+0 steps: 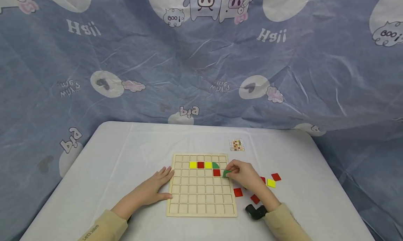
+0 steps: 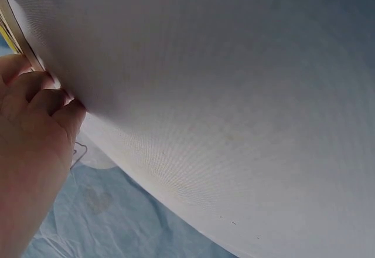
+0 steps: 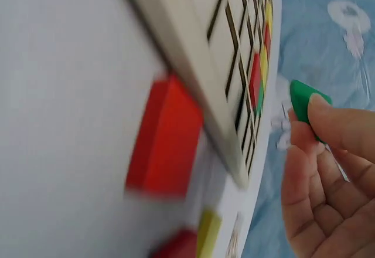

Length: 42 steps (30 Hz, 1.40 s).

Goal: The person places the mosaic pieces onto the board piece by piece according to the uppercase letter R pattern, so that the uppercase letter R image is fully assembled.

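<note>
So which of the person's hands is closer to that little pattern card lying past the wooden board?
The right hand. It pinches a green piece at the board's right edge, just short of the pattern card. The left hand rests flat against the board's left edge, farther away.

A white table (image 1: 126, 153) stands before a blue cartoon-printed cloth backdrop (image 1: 201, 69).

I see a pale, matt wooden grid board (image 1: 201, 199) with smooth, unvarnished-looking ribs. The green piece (image 3: 302, 99) in my fingers (image 3: 328, 123) looks like smooth, slightly glossy plastic, as do the red tiles (image 1: 238, 192). The desk (image 1: 126, 153) wears a white, fine-woven matt cloth; the blue backdrop (image 1: 201, 76) is creased, thin fabric.
</note>
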Each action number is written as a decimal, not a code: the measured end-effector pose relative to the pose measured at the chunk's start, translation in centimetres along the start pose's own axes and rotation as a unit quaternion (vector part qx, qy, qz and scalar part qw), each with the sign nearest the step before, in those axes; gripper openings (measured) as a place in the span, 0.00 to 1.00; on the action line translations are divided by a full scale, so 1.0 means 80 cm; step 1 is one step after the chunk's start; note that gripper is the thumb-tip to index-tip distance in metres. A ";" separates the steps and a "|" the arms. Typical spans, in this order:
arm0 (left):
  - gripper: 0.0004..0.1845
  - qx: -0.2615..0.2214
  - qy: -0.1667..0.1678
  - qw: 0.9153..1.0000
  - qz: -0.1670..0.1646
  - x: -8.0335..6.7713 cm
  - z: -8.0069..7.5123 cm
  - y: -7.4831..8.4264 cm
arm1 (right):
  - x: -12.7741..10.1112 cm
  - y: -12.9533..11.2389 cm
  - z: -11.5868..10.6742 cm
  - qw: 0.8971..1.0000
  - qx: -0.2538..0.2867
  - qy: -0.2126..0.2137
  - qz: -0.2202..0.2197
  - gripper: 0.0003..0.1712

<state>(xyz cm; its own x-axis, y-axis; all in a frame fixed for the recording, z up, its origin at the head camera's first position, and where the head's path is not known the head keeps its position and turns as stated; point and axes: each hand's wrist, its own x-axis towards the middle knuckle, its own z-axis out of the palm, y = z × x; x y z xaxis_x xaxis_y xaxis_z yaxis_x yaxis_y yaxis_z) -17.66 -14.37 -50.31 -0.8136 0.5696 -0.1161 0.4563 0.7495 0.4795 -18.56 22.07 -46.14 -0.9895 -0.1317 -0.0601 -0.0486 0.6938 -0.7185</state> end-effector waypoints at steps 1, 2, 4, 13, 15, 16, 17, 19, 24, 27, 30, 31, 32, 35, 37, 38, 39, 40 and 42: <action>0.47 0.001 0.001 1.000 0.001 0.000 0.000 0.000 | 0.001 -0.002 0.004 1.000 0.001 -0.009 -0.008 0.07; 0.47 0.000 0.002 1.000 0.002 0.000 -0.001 0.000 | 0.002 -0.004 0.009 1.000 0.001 -0.018 -0.015 0.06; 0.47 -0.001 0.004 1.000 0.003 -0.001 -0.001 0.000 | 0.004 -0.007 0.016 0.999 0.002 -0.032 -0.022 0.06; 0.47 0.001 0.003 1.000 0.003 0.000 -0.002 0.001 | 0.011 -0.007 0.033 0.998 -0.011 -0.055 -0.038 0.04; 0.47 -0.001 0.002 1.000 0.004 0.000 -0.003 0.001 | 0.010 -0.008 0.035 0.998 -0.016 -0.054 -0.038 0.03; 0.47 -0.001 0.003 1.000 0.005 0.000 -0.003 0.001 | 0.010 -0.008 0.035 0.998 -0.020 -0.052 -0.040 0.03; 0.47 -0.003 0.003 1.000 0.005 0.000 -0.004 0.001 | 0.009 -0.009 0.036 0.998 -0.024 -0.048 -0.042 0.03; 0.47 -0.004 0.003 1.000 0.005 0.000 -0.004 0.001 | 0.009 -0.011 0.038 0.998 -0.032 -0.042 -0.044 0.03; 0.47 -0.003 0.000 1.000 0.002 0.000 -0.003 0.001 | 0.010 -0.017 0.043 0.997 -0.061 -0.028 -0.026 0.03; 0.48 -0.001 0.001 1.000 0.001 0.001 -0.002 0.000 | 0.011 -0.019 0.046 0.997 -0.076 -0.023 -0.020 0.04; 0.47 0.000 0.004 1.000 0.004 0.001 -0.001 -0.001 | 0.011 -0.019 0.047 0.996 -0.085 -0.021 -0.025 0.04; 0.47 0.001 0.004 1.000 0.004 0.000 -0.001 -0.001 | 0.011 -0.019 0.047 0.996 -0.086 -0.021 -0.027 0.04; 0.47 0.000 0.005 1.000 0.005 0.000 -0.001 0.000 | 0.011 -0.019 0.048 0.996 -0.087 -0.022 -0.027 0.04; 0.47 0.001 0.005 1.000 0.008 0.000 -0.002 0.000 | 0.012 -0.018 0.048 0.996 -0.086 -0.023 -0.028 0.04; 0.47 0.001 0.006 1.000 0.009 0.000 -0.002 0.000 | 0.013 -0.018 0.048 0.996 -0.085 -0.024 -0.026 0.05; 0.47 0.001 0.007 1.000 0.009 0.000 -0.002 0.000 | 0.013 -0.017 0.048 0.996 -0.085 -0.024 -0.025 0.05; 0.47 0.001 0.007 1.000 0.010 0.000 -0.002 0.001 | 0.013 -0.017 0.048 0.996 -0.086 -0.023 -0.026 0.05; 0.47 0.002 0.008 1.000 0.010 -0.001 -0.002 0.001 | 0.012 -0.017 0.048 0.996 -0.086 -0.022 -0.027 0.06; 0.46 0.003 0.009 1.000 0.011 -0.001 -0.002 0.001 | 0.012 -0.017 0.048 0.996 -0.087 -0.022 -0.029 0.06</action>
<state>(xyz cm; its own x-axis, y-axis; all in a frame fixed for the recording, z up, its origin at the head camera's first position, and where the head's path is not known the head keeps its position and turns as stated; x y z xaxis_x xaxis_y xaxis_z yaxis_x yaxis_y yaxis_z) -17.65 -14.39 -50.12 -0.8094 0.5802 -0.0904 0.4763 0.7387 0.4769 -18.93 18.30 -47.89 -0.9776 -0.2035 -0.0541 -0.1329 0.7955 -0.5912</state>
